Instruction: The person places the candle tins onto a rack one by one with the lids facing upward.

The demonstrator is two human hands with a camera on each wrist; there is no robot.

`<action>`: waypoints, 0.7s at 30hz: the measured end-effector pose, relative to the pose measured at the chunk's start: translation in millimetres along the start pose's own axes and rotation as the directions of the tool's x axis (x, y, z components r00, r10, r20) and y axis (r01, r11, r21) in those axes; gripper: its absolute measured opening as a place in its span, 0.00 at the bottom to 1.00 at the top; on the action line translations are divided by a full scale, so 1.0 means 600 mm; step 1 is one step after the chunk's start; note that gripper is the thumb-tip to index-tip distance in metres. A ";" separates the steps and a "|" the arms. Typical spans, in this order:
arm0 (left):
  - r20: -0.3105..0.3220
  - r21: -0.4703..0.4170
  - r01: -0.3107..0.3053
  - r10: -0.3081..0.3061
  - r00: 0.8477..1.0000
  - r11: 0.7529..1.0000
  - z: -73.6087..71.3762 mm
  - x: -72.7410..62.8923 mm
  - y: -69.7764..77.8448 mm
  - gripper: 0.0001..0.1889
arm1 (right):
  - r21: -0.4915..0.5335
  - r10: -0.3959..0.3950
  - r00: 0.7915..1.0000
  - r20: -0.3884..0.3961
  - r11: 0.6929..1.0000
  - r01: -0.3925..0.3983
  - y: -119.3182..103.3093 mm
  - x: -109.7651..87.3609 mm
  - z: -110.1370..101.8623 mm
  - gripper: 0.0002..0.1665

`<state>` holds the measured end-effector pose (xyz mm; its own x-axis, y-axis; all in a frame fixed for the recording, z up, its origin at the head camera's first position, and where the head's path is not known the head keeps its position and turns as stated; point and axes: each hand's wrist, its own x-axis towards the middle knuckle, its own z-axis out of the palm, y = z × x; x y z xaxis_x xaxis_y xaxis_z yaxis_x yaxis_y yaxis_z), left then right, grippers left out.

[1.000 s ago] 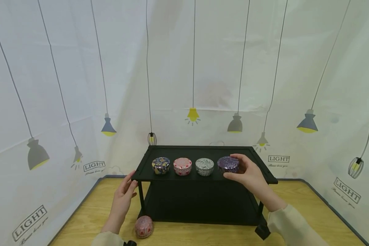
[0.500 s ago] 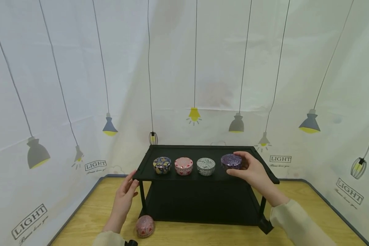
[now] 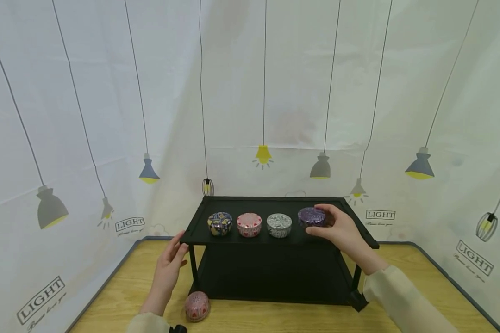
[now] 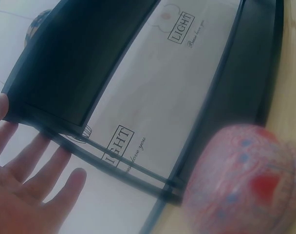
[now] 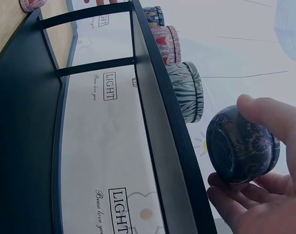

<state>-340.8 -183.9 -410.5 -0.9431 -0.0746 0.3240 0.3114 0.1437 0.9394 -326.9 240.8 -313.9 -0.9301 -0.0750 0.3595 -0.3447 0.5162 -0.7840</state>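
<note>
My right hand (image 3: 337,226) holds a round purple patterned tin (image 3: 311,217) between thumb and fingers, over the right part of a black two-tier shelf (image 3: 271,206). In the right wrist view, a gap shows between this tin (image 5: 240,146) and the shelf's top board. Three more tins stand in a row to its left: white with grey leaves (image 3: 279,225), pink with hearts (image 3: 249,225), and blue and yellow (image 3: 220,224). With fairly straight, spread fingers, my left hand (image 3: 169,268) touches the top board's front left corner.
A pink round tin (image 3: 197,306) rests on the wooden table (image 3: 283,319) by the shelf's front left foot. The lower board (image 3: 271,277) is black. Behind stands a white backdrop (image 3: 233,92) printed with hanging lamps.
The purple tin, in my right hand, rises slightly and shifts a little right, then slightly back left. My left hand stays at the corner.
</note>
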 end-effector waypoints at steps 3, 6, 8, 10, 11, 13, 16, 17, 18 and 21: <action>-0.004 -0.003 0.004 -0.004 1.000 1.000 0.000 0.000 0.000 0.28 | -0.038 -0.008 1.000 -0.008 0.999 0.008 0.001 0.003 -0.002 0.45; -0.004 -0.004 0.006 -0.006 1.000 1.000 0.001 0.000 0.000 0.28 | -0.072 -0.018 1.000 -0.013 0.997 0.017 0.002 0.005 -0.004 0.44; -0.003 -0.002 0.007 -0.007 1.000 1.000 0.001 0.000 0.001 0.28 | -0.089 -0.027 1.000 -0.013 0.996 0.025 0.002 0.006 -0.005 0.44; -0.002 -0.002 0.008 -0.008 1.000 1.000 0.001 0.000 0.003 0.27 | -0.105 -0.031 0.999 -0.012 0.994 0.029 0.002 0.007 -0.006 0.44; -0.001 -0.002 0.007 -0.007 1.000 1.000 0.001 0.000 0.003 0.27 | -0.111 -0.033 0.999 -0.011 0.993 0.032 0.002 0.007 -0.007 0.44; 0.000 -0.002 0.004 -0.004 1.000 1.000 0.000 -0.001 0.004 0.27 | -0.119 -0.036 0.999 -0.010 0.992 0.034 0.002 0.008 -0.007 0.44; 0.001 -0.003 -0.002 0.002 1.000 1.000 0.000 -0.002 0.004 0.27 | -0.132 -0.036 0.999 -0.008 0.991 0.035 0.004 0.008 -0.006 0.44; 0.000 -0.002 -0.003 0.003 1.000 1.000 0.000 -0.003 0.004 0.27 | -0.138 -0.035 0.999 -0.007 0.990 0.034 0.004 0.008 -0.006 0.44; 0.000 -0.001 -0.003 0.003 1.000 1.000 0.000 -0.003 0.004 0.27 | -0.143 -0.034 0.999 -0.006 0.989 0.033 0.005 0.008 -0.005 0.44; -0.002 0.005 -0.001 0.001 1.000 1.000 -0.001 -0.004 0.004 0.27 | -0.166 -0.025 1.000 -0.002 0.986 0.025 0.005 0.008 -0.003 0.44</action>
<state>-337.9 -183.7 -409.2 -0.9426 -0.0762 0.3252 0.3117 0.1489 0.9384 -332.1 243.9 -313.7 -0.9210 -0.0866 0.3799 -0.3416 0.6485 -0.6803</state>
